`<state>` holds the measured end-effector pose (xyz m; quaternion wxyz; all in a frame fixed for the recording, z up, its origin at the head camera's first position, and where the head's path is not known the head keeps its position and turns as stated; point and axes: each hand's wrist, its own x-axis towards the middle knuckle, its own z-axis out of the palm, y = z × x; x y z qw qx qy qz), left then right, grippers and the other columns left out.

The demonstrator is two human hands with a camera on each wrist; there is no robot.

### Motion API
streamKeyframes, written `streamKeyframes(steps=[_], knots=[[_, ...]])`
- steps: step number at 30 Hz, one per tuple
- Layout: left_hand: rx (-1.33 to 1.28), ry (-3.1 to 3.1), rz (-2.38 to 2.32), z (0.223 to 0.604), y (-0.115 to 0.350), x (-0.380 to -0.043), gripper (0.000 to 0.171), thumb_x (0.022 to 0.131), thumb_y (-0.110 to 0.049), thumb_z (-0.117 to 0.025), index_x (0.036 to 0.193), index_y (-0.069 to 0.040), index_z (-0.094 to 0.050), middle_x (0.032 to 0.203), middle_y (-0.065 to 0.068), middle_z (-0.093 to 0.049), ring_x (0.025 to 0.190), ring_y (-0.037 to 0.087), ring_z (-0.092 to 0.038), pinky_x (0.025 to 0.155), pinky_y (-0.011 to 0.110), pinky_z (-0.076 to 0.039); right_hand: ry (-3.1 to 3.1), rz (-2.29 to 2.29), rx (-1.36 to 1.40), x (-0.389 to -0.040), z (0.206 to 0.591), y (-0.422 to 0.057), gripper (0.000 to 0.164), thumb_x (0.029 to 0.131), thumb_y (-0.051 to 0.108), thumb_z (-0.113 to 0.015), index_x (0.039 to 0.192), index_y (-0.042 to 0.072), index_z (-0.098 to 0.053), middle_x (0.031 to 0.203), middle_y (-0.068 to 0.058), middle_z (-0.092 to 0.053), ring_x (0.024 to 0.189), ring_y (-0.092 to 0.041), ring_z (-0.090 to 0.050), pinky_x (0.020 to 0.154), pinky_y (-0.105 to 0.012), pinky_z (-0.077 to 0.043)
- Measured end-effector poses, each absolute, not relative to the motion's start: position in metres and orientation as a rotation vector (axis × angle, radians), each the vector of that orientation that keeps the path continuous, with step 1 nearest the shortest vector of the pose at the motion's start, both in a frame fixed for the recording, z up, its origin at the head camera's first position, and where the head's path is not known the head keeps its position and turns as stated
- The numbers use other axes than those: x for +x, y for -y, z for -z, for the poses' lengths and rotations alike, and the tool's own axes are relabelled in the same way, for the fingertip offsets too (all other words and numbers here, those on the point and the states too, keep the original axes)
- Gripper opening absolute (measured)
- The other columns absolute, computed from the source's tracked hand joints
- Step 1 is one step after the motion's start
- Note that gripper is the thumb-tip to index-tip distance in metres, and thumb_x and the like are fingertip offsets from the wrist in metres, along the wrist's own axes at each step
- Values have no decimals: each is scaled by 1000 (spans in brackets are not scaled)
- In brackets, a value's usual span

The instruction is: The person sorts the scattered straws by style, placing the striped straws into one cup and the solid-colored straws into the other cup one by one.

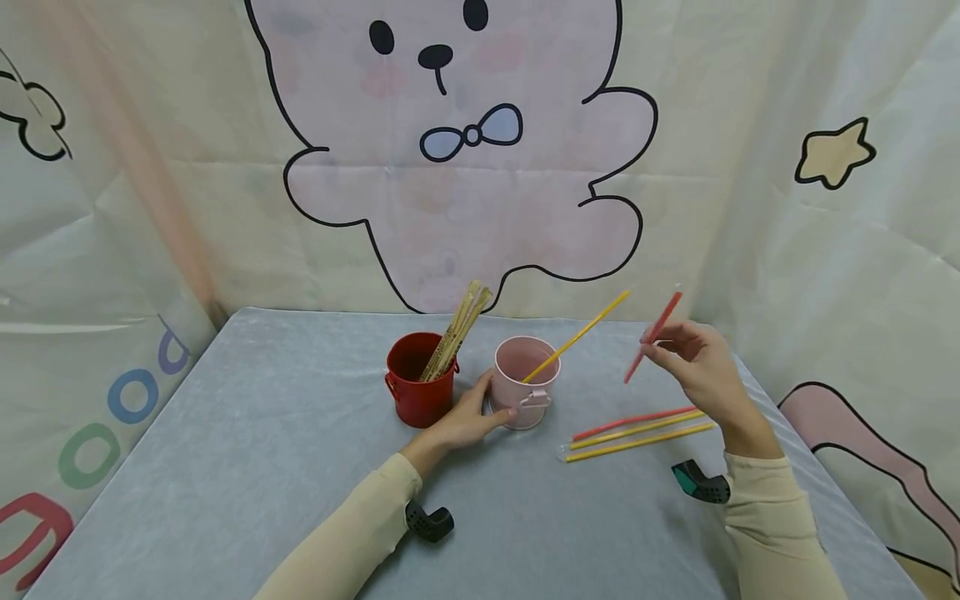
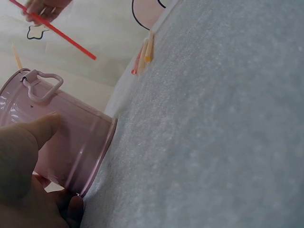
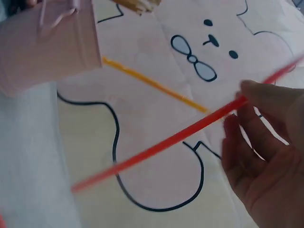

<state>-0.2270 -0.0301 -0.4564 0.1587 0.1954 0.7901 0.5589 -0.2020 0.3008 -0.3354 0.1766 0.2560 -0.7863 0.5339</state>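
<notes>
My right hand (image 1: 693, 362) pinches a red straw (image 1: 660, 325) between thumb and fingers, raised above the table and tilted. In the right wrist view that straw (image 3: 161, 145) runs slantwise out of the fingertips. Around the lower side of a small pink bucket (image 1: 513, 398) curls my left hand (image 1: 468, 419), its thumb (image 2: 45, 127) lying against the wall. One yellow straw (image 1: 585, 329) leans out of the pink bucket. Below the right hand, a red straw (image 1: 630, 422) and two yellow straws (image 1: 637, 442) lie side by side on the table.
A red bucket (image 1: 420, 404) stands just left of the pink one, holding several tan sticks (image 1: 456, 333) with printed marks. Blue-grey cloth (image 1: 225, 467) covers the table. Behind it hangs a curtain (image 1: 480, 208) with a cartoon bear.
</notes>
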Motion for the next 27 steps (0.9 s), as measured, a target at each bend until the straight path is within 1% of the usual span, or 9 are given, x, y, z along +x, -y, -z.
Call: streamKeyframes(steps=[3, 5, 8, 11, 16, 20, 22, 24, 27], knots=[[562, -2259, -1602, 456, 30, -227, 83, 97, -30, -66, 162, -14, -16, 170, 10, -20, 159, 30, -15, 128, 55, -16, 1926, -1766, 649, -198, 329, -294, 15, 90, -17, -62, 102, -9, -66, 94, 5, -76, 87, -6, -70, 77, -14, -55], [555, -2256, -1607, 455, 30, -227, 83, 97, -30, -67, 162, -15, -17, 170, 9, -21, 159, 29, -15, 128, 55, -16, 1720, -1898, 541, -197, 324, -289, 14, 89, -17, -62, 100, -8, -66, 91, -1, -77, 82, -10, -70, 73, -17, -56], [549, -2246, -1619, 453, 30, -226, 83, 97, -31, -67, 162, -16, -17, 170, 8, -20, 159, 28, -14, 128, 55, -16, 1467, -2052, 334, -195, 318, -282, 12, 88, -14, -66, 98, -7, -66, 86, -7, -75, 75, -15, -69, 67, -20, -57], [548, -2248, -1617, 453, 30, -226, 83, 97, -31, -68, 162, -17, -17, 170, 7, -20, 159, 27, -14, 128, 54, -16, 1321, -2172, 240, -195, 317, -275, 11, 88, -14, -65, 97, -7, -64, 84, -10, -73, 73, -18, -70, 64, -22, -59], [561, -2248, -1616, 456, 30, -227, 83, 97, -30, -68, 162, -16, -17, 170, 7, -21, 159, 28, -15, 128, 54, -16, 1416, -2186, 251, -198, 329, -259, 12, 91, -14, -63, 96, -3, -65, 86, -8, -73, 74, -15, -72, 68, -23, -61], [549, -2246, -1623, 457, 31, -226, 83, 97, -31, -68, 162, -16, -17, 170, 7, -21, 159, 28, -15, 128, 55, -17, 1598, -2088, 213, -203, 348, -242, 11, 91, -10, -66, 96, 0, -65, 86, -3, -72, 74, -12, -72, 70, -22, -61], [547, -2249, -1623, 457, 31, -226, 83, 97, -31, -68, 162, -16, -18, 170, 7, -21, 159, 28, -15, 128, 55, -17, 1685, -2050, 187, -206, 358, -233, 8, 92, -7, -66, 97, 0, -64, 86, 0, -72, 74, -10, -73, 71, -22, -61], [546, -2253, -1615, 457, 31, -226, 83, 97, -31, -68, 162, -17, -17, 170, 7, -21, 159, 27, -15, 128, 55, -17, 1763, -2017, 187, -208, 366, -227, 6, 93, -4, -66, 99, -3, -63, 87, 2, -73, 75, -9, -73, 72, -23, -62], [550, -2256, -1608, 456, 31, -227, 84, 97, -31, -67, 162, -16, -16, 170, 7, -20, 159, 27, -14, 128, 55, -16, 1839, -1975, 219, -210, 374, -221, 14, 96, -1, -64, 103, -12, -60, 89, 4, -75, 76, -8, -74, 73, -23, -62]])
